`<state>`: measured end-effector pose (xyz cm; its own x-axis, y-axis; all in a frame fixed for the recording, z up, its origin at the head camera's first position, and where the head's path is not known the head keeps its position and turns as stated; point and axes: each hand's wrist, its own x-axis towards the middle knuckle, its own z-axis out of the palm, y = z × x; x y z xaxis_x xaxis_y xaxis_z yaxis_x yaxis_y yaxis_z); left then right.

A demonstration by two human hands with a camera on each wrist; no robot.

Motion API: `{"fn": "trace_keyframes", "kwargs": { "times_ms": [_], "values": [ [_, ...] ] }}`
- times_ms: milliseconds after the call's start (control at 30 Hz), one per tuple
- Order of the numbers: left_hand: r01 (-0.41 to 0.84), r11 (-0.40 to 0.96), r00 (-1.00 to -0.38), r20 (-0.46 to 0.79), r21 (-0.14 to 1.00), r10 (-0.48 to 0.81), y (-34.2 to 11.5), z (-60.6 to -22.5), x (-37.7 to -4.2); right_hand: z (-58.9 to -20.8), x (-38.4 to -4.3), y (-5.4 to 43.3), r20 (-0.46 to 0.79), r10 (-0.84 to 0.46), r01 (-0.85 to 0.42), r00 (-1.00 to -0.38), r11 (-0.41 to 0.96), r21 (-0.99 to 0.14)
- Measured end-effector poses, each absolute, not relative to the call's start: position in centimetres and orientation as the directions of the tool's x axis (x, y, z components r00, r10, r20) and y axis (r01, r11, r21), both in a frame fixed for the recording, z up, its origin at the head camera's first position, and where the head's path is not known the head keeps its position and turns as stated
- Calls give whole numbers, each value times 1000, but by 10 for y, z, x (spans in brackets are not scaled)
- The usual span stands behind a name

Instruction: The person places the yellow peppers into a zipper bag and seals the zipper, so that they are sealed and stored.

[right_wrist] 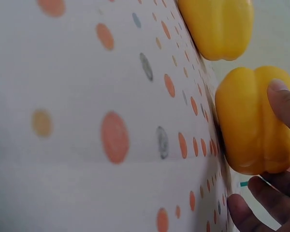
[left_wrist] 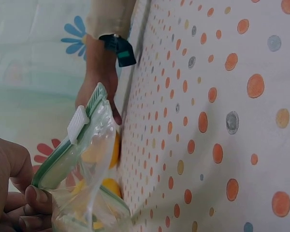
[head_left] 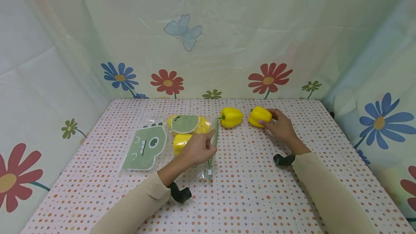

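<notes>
- Around the worktop [head_left: 253, 194], at its back and both sides: pale sheeting [head_left: 247, 28], printed with red, blue and green flowers and a blue butterfly.
- Worktop: white cover, multicoloured dots.
- Sleeves, two, beige: left [head_left: 133, 205], right [head_left: 331, 194].
- Bag [head_left: 146, 151], clear plastic with green cartoon-creature print; lying left of centre, its parted mouth to the right.
- Left hand [head_left: 196, 149]: over the bag's mouth, thumb and fingers pinching its edge.
- Right hand [head_left: 281, 127]: at the right rear, holding the right-hand pepper [head_left: 260, 116] between thumb and fingers.
- Right-hand pepper: yellow; whether it bears on the worktop cannot be told.
- Loose pepper [head_left: 232, 117]: yellow, lying on its side between bag and right-hand pepper, green stem towards the bag.
- Bagged peppers [head_left: 181, 143]: yellow, partly hidden by print and left hand; number unclear.
- Wrist devices, two, black: one below each cuff, left [head_left: 180, 193], right [head_left: 284, 160].
- Zip strip [head_left: 216, 125]: green, along the bag's mouth.
- Slider [head_left: 209, 172]: white, near the strip's near end.
</notes>
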<state>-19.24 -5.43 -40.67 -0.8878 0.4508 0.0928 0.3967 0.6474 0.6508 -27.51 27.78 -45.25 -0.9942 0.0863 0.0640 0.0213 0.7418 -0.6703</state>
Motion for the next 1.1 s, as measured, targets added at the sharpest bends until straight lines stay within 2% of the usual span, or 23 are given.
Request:
{"fn": "trace_keyframes", "kwargs": {
  "times_ms": [367, 533, 833, 1100],
  "values": [
    [389, 655, -888, 76, 648, 453, -54, -405, -193, -446, -265, 280, 59, 145, 58, -988, 686, -725],
    [389, 651, -887, 75, 652, 456, -53, -406, -193, -444, -259, 279, 92, 144, 27, -985, 665, -746],
    [395, 648, -886, 83, 651, 457, -54, -407, -194, -435, -241, 260, 96, 166, 29, -982, 622, -783],
    [392, 647, -886, 80, 654, 456, -54, -408, -193, -428, -228, 242, 91, 133, 11, -987, 617, -787]
  ]
}}
